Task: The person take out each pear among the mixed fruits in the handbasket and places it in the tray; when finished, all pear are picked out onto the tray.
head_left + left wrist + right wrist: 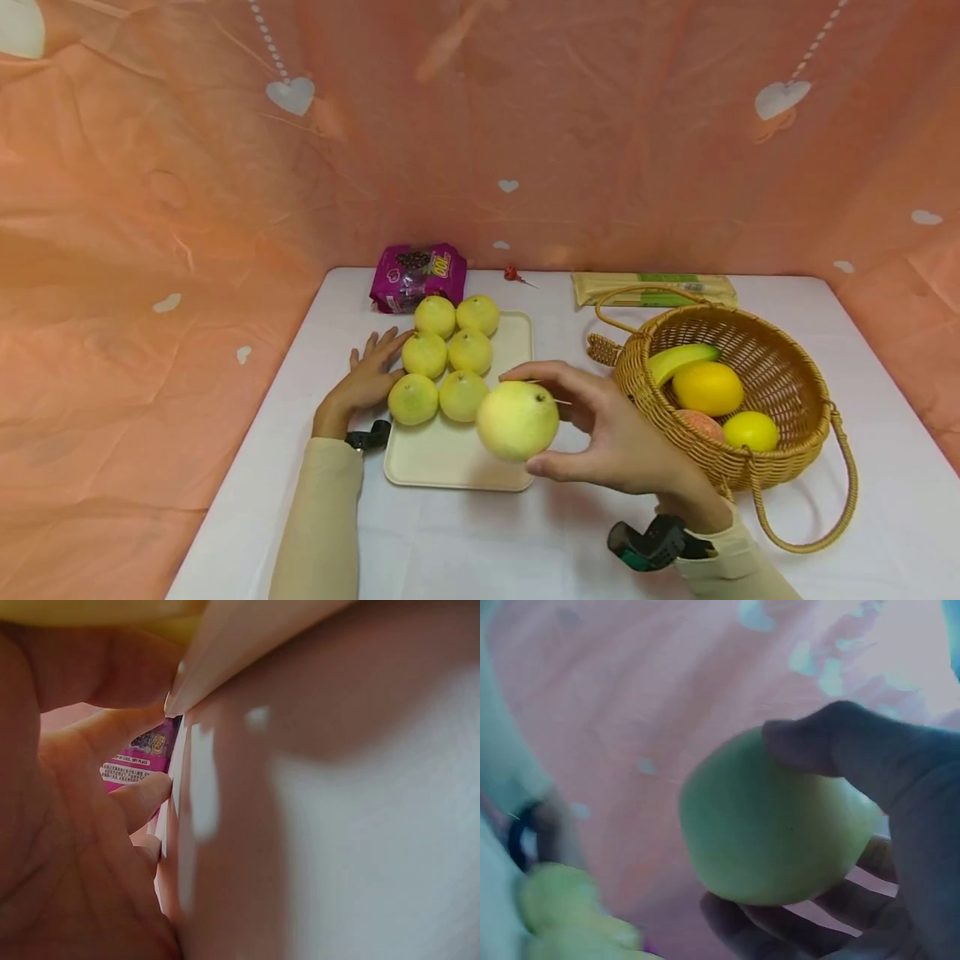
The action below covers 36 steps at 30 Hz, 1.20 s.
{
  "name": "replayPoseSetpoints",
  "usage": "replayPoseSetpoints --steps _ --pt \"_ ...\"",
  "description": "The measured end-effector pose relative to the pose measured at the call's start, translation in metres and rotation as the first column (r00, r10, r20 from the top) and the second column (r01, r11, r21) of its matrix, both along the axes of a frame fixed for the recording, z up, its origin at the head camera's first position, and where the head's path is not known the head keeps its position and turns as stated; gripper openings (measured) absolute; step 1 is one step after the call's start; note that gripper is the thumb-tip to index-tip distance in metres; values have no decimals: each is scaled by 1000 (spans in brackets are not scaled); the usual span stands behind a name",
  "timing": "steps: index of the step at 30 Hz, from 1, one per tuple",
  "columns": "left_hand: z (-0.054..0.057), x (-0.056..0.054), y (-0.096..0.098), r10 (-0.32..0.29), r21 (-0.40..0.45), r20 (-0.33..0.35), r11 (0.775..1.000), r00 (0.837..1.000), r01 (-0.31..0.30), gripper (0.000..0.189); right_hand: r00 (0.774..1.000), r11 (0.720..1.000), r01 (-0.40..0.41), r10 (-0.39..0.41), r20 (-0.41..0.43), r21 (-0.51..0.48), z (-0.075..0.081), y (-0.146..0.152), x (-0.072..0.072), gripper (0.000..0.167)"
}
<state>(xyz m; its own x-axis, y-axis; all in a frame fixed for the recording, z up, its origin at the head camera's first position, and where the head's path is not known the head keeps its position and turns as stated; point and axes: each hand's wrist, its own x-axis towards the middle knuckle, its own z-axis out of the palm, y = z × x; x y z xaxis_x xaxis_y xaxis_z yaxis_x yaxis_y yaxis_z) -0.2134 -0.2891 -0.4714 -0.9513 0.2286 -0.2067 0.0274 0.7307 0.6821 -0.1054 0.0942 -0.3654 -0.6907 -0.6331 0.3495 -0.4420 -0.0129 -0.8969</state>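
My right hand [626, 433] holds a round yellow-green fruit [517, 422] with a small dark stem dimple, thumb on one side and fingers on the other. It is raised over the lower right of a cream tray [450, 467]. In the right wrist view, the thumb and curled fingers grip the same fruit [772, 825]. Several matching fruits [425, 355] lie in rows of two on the tray. At the tray's left edge, my left hand [367, 375] rests with fingers spread, beside the fruits. The left wrist view shows its fingers [139, 799] at the tray's underside rim.
On the right stands a wicker basket [780, 358] holding a banana [678, 360], a lemon [752, 431] and other fruit. Behind the tray lie a purple snack packet [408, 287], a small red item [512, 273] and a long beige-green package [600, 289]. An orange curtain [480, 125] backs the table.
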Motion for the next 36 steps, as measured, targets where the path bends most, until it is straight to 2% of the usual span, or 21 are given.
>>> replayPoseSetpoints --steps 4,8,14,18,22,24,31,36 --pt "0 -1 0 -3 8 1 1000 1000 3 73 998 999 -45 45 42 10 -23 -30 -4 76" --pt "1 0 -1 2 14 -2 1000 1000 -2 74 997 999 -35 34 68 15 -48 -55 -5 75" --pt "0 0 -2 2 32 -28 999 1000 -1 75 1000 999 7 -8 15 49 -81 -81 -7 74" --pt "-2 0 -2 5 29 -33 1000 999 -4 74 997 995 25 -17 -80 92 -98 -93 -6 73" --pt "-2 0 -2 3 20 -39 1000 999 -2 74 974 985 79 -44 -224 152 -115 -100 -5 74" --pt "-2 0 -1 -2 18 -46 1000 999 3 74 958 980 107 -56 -280 170 -122 -102 -4 74" --pt "0 2 1 -4 29 -48 1000 999 5 73 936 967 164 -90 -342 196 -130 -105 -2 77" --pt "-1 2 -1 -2 30 -50 1000 999 3 73 894 942 252 -138 -425 224 -129 -105 1 80"
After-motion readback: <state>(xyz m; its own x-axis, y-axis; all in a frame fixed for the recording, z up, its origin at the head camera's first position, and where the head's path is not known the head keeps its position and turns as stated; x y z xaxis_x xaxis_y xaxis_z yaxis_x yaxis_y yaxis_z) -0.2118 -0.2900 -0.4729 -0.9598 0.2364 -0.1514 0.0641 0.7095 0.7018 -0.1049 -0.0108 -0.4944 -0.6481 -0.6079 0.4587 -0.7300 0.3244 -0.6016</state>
